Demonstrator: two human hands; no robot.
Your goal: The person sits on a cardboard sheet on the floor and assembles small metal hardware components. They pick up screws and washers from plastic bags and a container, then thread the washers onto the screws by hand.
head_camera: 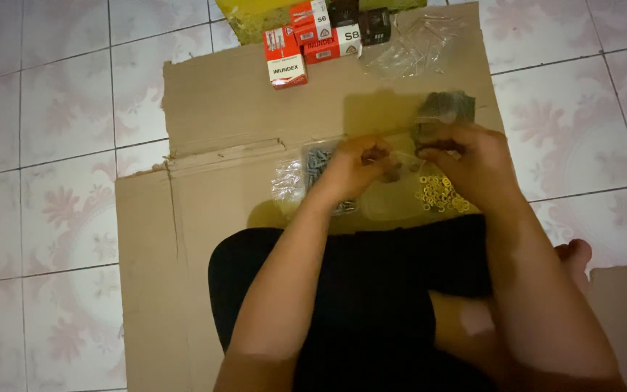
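Observation:
My left hand (353, 170) and my right hand (469, 163) meet over a flattened cardboard sheet (219, 109). Both pinch a small clear plastic bag (400, 154) between them; what is in it is too blurred to tell. Under my left hand lies a clear bag of grey screws (313, 163). Beneath my right hand sits a pile of small brass-coloured washers (440, 194). A bag of dark small parts (448, 107) lies just beyond my right hand.
Red-and-white small boxes (302, 40) and dark boxes (371, 22) stand at the cardboard's far edge, beside empty clear bags (419, 47) and a yellow object (255, 18). Pink patterned floor tiles (45, 145) surround the cardboard. My legs in dark cloth (371, 290) fill the near side.

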